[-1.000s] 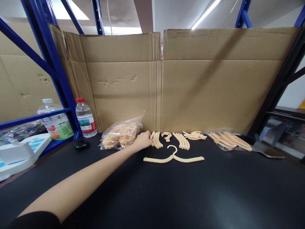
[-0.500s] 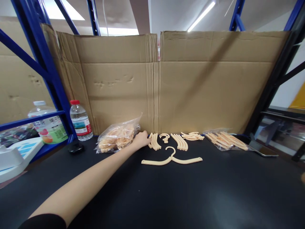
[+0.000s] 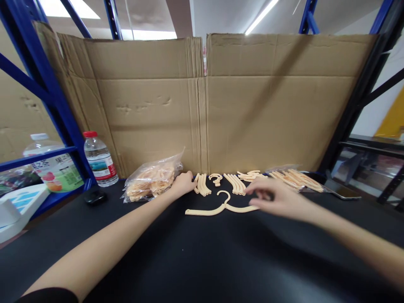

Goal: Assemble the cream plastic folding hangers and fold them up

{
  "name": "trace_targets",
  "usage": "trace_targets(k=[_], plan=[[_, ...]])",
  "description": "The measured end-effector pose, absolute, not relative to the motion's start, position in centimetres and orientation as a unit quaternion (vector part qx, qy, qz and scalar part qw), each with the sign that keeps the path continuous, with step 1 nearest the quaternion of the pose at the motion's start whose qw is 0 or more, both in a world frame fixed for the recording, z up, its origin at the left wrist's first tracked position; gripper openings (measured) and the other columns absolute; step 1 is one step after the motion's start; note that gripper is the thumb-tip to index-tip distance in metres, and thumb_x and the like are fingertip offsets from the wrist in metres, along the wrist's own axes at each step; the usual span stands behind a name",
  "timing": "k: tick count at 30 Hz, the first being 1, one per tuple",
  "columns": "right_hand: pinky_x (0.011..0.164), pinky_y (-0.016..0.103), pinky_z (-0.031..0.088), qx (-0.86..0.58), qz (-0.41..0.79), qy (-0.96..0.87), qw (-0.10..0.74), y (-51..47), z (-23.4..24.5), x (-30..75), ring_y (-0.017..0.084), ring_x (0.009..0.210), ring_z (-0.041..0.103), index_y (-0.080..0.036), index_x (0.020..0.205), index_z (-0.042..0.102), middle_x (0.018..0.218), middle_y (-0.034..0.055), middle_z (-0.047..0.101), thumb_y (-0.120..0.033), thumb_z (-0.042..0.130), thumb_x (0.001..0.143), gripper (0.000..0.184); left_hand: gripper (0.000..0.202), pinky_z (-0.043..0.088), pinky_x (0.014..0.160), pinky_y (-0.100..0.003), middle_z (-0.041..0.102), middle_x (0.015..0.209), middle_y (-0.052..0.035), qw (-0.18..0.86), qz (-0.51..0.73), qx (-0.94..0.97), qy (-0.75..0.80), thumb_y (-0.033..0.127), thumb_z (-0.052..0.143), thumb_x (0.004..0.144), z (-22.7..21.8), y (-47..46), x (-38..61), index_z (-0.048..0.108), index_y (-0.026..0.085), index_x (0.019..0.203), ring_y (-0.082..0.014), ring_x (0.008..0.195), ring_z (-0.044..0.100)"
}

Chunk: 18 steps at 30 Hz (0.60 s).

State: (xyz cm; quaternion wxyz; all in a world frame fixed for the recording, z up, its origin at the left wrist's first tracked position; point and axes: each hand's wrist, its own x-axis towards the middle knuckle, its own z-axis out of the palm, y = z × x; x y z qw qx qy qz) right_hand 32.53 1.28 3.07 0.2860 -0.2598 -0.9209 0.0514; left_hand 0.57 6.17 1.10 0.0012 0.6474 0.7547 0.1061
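Note:
My left hand [image 3: 184,184] is at the back of the table, fingers closed at the leftmost cream hanger arm [image 3: 197,184] of the left row [image 3: 203,185]. A plastic bag of cream hanger parts [image 3: 151,179] lies just left of this hand. My right hand [image 3: 273,195], slightly blurred, hovers over the right end of a cream clothes hanger [image 3: 208,211], its thumb and fingers apart and nothing seen between them. Between the two rows lie several hanger hooks [image 3: 216,179]. The right row of curved hanger arms [image 3: 234,184] is close to my right fingertips.
Behind the right hand are loose hanger parts [image 3: 249,174], a bag of hanger arms [image 3: 293,179] and a phone-like flat object [image 3: 346,192]. A water bottle [image 3: 100,162] and a small black object [image 3: 95,198] stand left. Cardboard [image 3: 151,101] walls the back.
My right hand has come in from the right to above the hanger's right end. My left hand stays by the left row. The whole view has shifted slightly.

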Motion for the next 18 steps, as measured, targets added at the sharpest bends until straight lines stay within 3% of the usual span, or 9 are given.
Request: trace_targets(k=[4,11,18], plan=[[0.088,0.040,0.049,-0.189,-0.027,-0.949,0.250,0.9,-0.5,29.0,0.023,0.101,0.055,-0.021,0.122,0.056,0.110,0.0106,0.058,-0.020,0.054,0.090,0.032,0.028,0.052,0.081,-0.041,0.061,0.111,-0.0083,-0.003,0.087,0.646,0.759,0.032,0.056,0.091,1.4,6.8,0.9,0.057,0.014,0.113,-0.0211,0.095,0.062],[0.069,0.030,0.051,-0.182,-0.060,-0.954,0.233,3.0,-2.2,25.5,0.019,0.078,0.056,-0.016,0.107,0.063,0.093,0.0097,0.058,-0.008,0.041,0.091,0.029,0.028,0.053,0.079,-0.040,0.061,0.111,-0.0084,0.016,0.053,0.645,0.762,0.031,0.056,0.091,1.9,7.4,1.0,0.057,0.014,0.113,-0.0206,0.093,0.062],[0.071,0.028,0.049,-0.162,-0.035,-0.951,0.262,5.0,-2.5,24.7,0.017,0.080,0.055,-0.016,0.105,0.063,0.092,0.0083,0.057,-0.007,0.041,0.091,0.028,0.028,0.053,0.081,-0.041,0.061,0.112,-0.0086,0.068,0.055,0.645,0.759,0.031,0.057,0.091,2.3,7.5,1.2,0.057,0.014,0.113,-0.0211,0.095,0.062]])
